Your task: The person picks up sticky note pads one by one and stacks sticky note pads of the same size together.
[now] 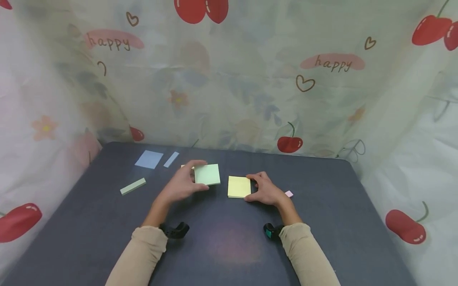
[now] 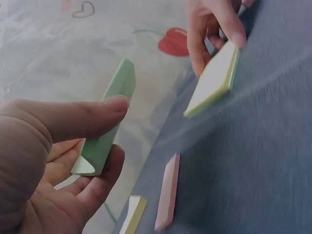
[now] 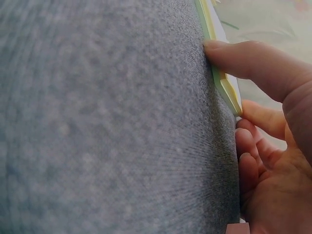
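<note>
Right now we are looking down at a dark grey table (image 1: 322, 222) with both of our hands at work near its middle. Our left hand (image 1: 184, 183) is lifting a green sticky-note pad (image 1: 207, 174) just off the surface, pinching it between the thumb and the curled fingers (image 2: 92, 183); in the left wrist view the pad is standing on edge in that grip, one lower corner curling over. Our right hand (image 1: 266, 190) is resting on the table and gripping a yellow sticky-note pad (image 1: 239, 186) by its right edge, thumb on the near side and fingers on the far side. In the right wrist view the thumb (image 3: 253, 61) is pressing against the pad's edge, and the pad is lying flat on the cloth.

The two pads are sitting just beside each other, the green one to the left and slightly farther away, not touching the yellow one.

Farther left we are seeing a narrow green strip pad (image 1: 133, 186) lying alone, and beyond it, toward the far left corner, a pale blue square pad (image 1: 149, 159) with a slim blue strip (image 1: 171, 159) just to its right. A small pink pad (image 1: 289, 194) is peeking out just right of our right hand. A cherry-printed curtain (image 1: 229, 79) is hanging behind and around the table.
</note>
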The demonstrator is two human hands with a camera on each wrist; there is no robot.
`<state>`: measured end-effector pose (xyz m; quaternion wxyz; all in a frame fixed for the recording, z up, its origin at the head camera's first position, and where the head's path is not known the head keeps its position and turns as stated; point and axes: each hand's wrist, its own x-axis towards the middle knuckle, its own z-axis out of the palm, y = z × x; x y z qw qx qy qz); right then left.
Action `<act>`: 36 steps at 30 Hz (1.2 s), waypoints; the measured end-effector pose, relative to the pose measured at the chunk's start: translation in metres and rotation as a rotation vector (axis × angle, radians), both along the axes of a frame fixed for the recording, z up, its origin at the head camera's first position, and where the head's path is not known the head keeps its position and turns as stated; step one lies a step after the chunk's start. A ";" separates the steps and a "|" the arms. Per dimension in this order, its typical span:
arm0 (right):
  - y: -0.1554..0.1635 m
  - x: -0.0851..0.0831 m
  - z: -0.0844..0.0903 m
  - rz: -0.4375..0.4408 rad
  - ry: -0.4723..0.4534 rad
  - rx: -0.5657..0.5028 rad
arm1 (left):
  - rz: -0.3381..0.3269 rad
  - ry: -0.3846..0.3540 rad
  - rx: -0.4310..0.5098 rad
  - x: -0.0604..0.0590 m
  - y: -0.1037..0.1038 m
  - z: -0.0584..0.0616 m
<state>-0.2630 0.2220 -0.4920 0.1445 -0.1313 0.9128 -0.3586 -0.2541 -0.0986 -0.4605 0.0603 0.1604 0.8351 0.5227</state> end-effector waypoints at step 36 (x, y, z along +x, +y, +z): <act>-0.001 0.002 0.000 -0.007 0.011 -0.001 | -0.057 -0.095 0.101 -0.016 0.065 -0.035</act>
